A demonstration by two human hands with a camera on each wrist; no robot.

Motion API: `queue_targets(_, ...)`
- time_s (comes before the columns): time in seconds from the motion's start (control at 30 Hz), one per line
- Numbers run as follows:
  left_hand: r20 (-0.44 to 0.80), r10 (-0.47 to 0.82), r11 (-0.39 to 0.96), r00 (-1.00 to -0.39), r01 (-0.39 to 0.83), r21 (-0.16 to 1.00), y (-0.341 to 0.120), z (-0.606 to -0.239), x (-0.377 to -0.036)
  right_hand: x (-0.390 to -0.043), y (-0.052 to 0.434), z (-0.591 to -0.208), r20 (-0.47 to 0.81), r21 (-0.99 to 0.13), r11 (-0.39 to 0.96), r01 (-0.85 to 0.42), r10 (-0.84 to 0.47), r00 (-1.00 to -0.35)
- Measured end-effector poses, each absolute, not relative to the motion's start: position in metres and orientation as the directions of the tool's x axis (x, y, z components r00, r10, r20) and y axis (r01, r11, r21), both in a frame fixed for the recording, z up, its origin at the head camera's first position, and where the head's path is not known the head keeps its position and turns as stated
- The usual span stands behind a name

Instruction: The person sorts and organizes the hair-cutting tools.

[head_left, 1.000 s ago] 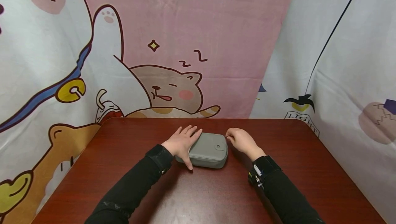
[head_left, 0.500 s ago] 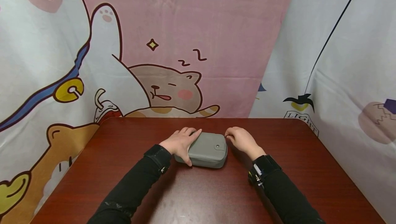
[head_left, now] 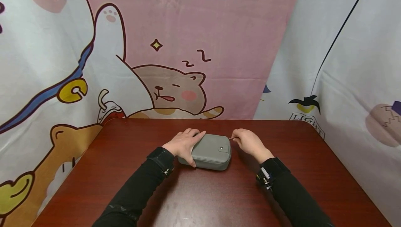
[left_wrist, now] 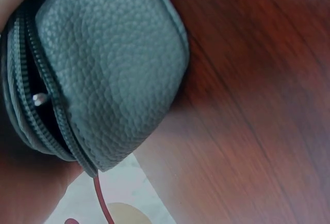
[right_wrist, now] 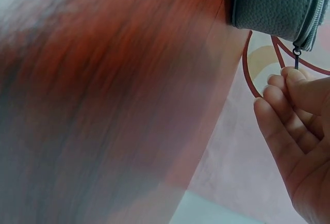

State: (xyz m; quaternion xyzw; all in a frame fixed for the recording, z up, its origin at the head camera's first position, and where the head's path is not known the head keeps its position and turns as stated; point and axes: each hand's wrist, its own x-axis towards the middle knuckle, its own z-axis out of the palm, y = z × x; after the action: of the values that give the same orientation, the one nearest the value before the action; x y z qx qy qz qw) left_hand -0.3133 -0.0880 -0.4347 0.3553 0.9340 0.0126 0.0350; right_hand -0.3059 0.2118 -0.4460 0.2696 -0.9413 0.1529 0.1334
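Note:
A grey-green leather-look zip case (head_left: 210,152) with a snap tab on its top lies flat on the table. My left hand (head_left: 185,146) holds its left end, thumb on the near side and fingers toward the far side. In the left wrist view, the zipper (left_wrist: 49,87) gapes at that end, and a small pale tip (left_wrist: 39,99) shows inside. My right hand (right_wrist: 304,126) pinches the dark zipper pull (right_wrist: 296,60) at the far right corner between thumb and index finger. The other fingers of that hand are loosely bent.
The brown wooden table (head_left: 200,199) has its far edge just behind the case. A cartoon-printed curtain (head_left: 232,46) hangs behind and along the sides.
My left fingers, spread wide a second ago, have drawn in against the case. The right hand has shifted slightly right, and more of the zipper pull shows.

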Motion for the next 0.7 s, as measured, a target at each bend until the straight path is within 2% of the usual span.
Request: queue_targets(0.7,-0.041,0.669,0.743,-0.742,0.666,0.058,-0.089,-0.436,-0.313,-0.286,0.220,-0.442,0.302,-0.173,0.803,-0.571,-0.508,-0.806)
